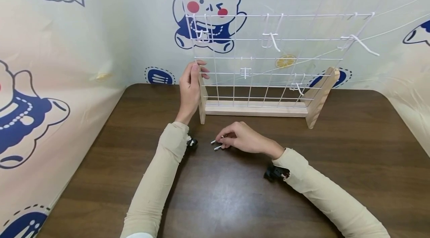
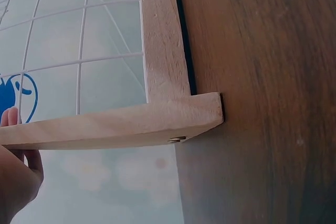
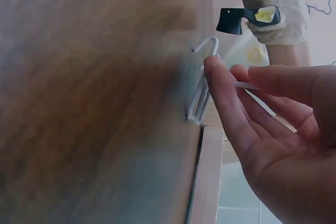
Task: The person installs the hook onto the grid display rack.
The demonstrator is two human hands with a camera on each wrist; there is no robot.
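Note:
A white wire grid rack point(image 1: 248, 102) stands on a wooden base with two side posts. My left hand point(image 1: 191, 85) grips its left wooden post point(image 2: 105, 127), with fingers showing on both sides of the post in the left wrist view. In front of the rack, my right hand point(image 1: 246, 137) pinches a white wire hook point(image 3: 198, 100) between thumb and fingers, low over the tabletop. The hook's bent end sticks out past the fingertips; part of it is hidden by them. Several similar white hooks point(image 1: 271, 40) hang on the grid at different heights.
The brown wooden table point(image 1: 218, 200) extends around the rack to both sides. Behind it hangs a pale backdrop point(image 1: 134, 36) printed with cartoon bears. The rack's right wooden post point(image 1: 320, 100) stands opposite the held one. A black wrist camera point(image 1: 277, 172) sits under the right sleeve.

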